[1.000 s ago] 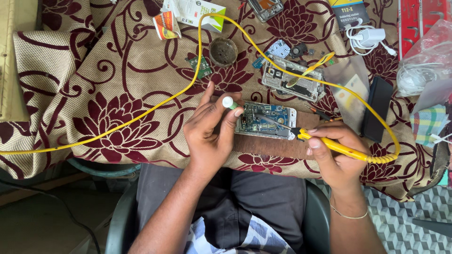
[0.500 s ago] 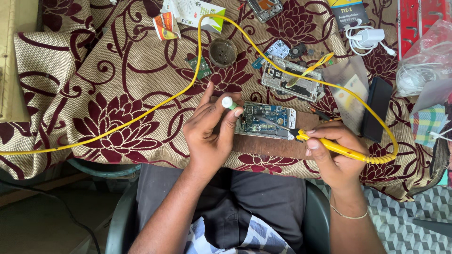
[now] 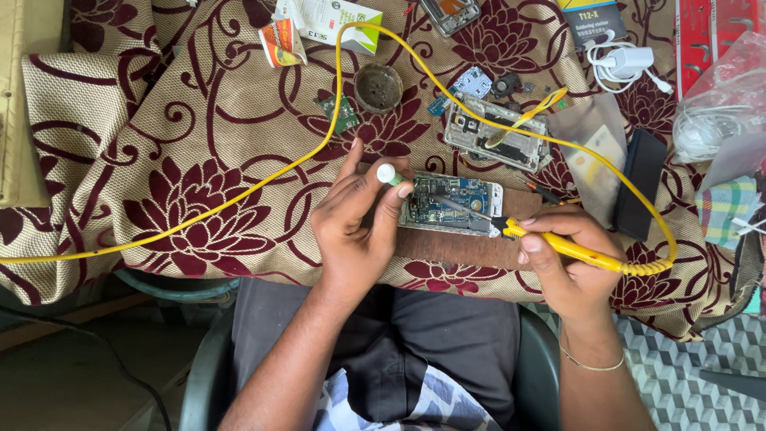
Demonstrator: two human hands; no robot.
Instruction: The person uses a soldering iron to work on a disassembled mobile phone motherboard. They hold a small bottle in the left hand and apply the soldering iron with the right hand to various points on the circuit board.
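Observation:
An opened phone with its blue circuit board [image 3: 451,204] bare lies on a brown wooden block [image 3: 463,247] at the table's near edge. My right hand [image 3: 562,259] grips a yellow soldering iron [image 3: 558,244], its thin tip laid across the board. My left hand [image 3: 359,219] rests at the phone's left end and pinches a small green and white tube [image 3: 388,174] between thumb and fingers. The iron's yellow cable [image 3: 335,136] loops over the table and off to the left.
A floral maroon and beige cloth [image 3: 183,183] covers the table. Behind the phone lie a second phone frame [image 3: 499,137], a round brown tin [image 3: 378,86], a small green board [image 3: 346,113], cartons [image 3: 327,17], a white charger [image 3: 626,62], a black phone [image 3: 641,196] and a plastic bag [image 3: 718,120].

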